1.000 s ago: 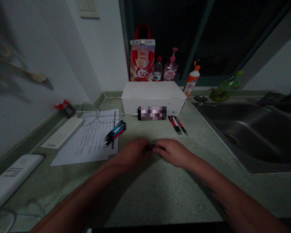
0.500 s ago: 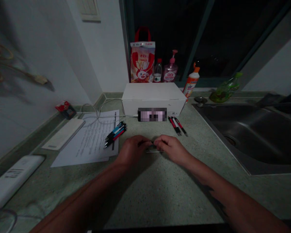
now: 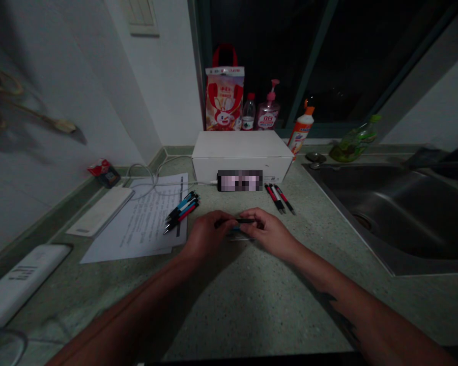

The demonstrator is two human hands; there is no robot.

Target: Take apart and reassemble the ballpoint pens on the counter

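So we'd call this mid-job, not wrapped up. Our left hand (image 3: 210, 231) and right hand (image 3: 265, 230) are both busy pinching a slim black pen-like piece (image 3: 246, 220), pretty much level, a bit above the speckled green stone tabletop (image 3: 252, 305) and straight in front of the long white cardboard box (image 3: 242, 144). Whether that's one length or two parts meeting, we honestly can't tell, our fingers cover too much. There's also a bluish bit (image 3: 235, 229) just under the fingertips, too hidden for us to name.

As for what's sorted: front-left of the box we've got a small heap of blue, white, red and black plastic pens (image 3: 181, 211) lying on white printed paper sheets (image 3: 152, 244). Front-right of it there's a loose row of three red, white and black plastic pens (image 3: 279, 198), side by side on the tabletop. They look whole to us, but which bunch counts as finished, we can't say.

What's left, by our reckoning: at least the black piece, since it isn't set down with either group. The black phone (image 3: 239, 181) leaning on the box front looks like a bystander.
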